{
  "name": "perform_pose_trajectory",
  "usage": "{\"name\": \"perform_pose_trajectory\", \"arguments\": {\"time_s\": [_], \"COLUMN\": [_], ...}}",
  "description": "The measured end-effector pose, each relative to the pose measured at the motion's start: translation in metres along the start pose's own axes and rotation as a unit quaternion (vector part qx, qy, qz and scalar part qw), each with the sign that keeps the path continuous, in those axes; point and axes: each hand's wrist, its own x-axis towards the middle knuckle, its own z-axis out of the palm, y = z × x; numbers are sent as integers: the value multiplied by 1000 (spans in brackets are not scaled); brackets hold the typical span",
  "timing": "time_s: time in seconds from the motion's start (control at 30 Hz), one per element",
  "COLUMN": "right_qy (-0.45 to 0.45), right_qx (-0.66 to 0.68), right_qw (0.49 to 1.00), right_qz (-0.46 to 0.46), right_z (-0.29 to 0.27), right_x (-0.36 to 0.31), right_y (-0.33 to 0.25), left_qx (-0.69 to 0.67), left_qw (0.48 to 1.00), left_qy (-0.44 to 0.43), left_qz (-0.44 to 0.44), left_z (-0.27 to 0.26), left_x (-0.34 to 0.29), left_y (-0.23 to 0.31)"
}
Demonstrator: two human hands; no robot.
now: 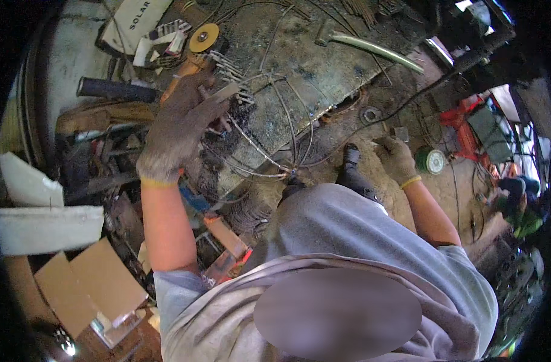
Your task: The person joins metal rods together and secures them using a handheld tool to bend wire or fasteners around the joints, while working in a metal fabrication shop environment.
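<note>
My left hand point(182, 123), in a brown knitted glove, is over the left side of a worn metal work surface point(324, 75). Its fingers look closed beside a bundle of short metal rods point(232, 75); what they grip is partly hidden. An orange tool with a yellow disc point(203, 37), likely an angle grinder, lies just beyond this hand. From the hand's right side, a frame of thin bent rods point(293, 120) spreads toward my knees. My right hand point(397, 160), also gloved, hangs low on the right, fingers loosely apart and holding nothing visible.
A hammer with a pale handle point(378, 49) lies at the far side. Near my right hand are a green-rimmed spool point(431, 161) and a metal ring point(370, 114). A red stand point(461, 127) is farther right. Cardboard point(88, 283) and a dark cylinder point(115, 89) are left.
</note>
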Motion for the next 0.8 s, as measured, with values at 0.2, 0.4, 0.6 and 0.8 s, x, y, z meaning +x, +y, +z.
{"name": "perform_pose_trajectory", "arguments": {"time_s": [0.2,0.4,0.6,0.8], "right_qy": [63,30,28,5], "right_qx": [26,148,200,213], "right_qw": [975,953,929,934], "right_qz": [-212,-264,-310,-288], "right_z": [-46,-64,-63,-47], "right_x": [29,55,69,70], "right_y": [-28,-71,-79,-72], "left_qx": [107,225,127,138], "left_qw": [986,967,967,958], "left_qy": [-107,-72,-54,-48], "left_qz": [-64,-95,-213,-247], "left_z": [29,51,62,56], "left_x": [73,97,98,94], "left_y": [1,7,28,28]}}
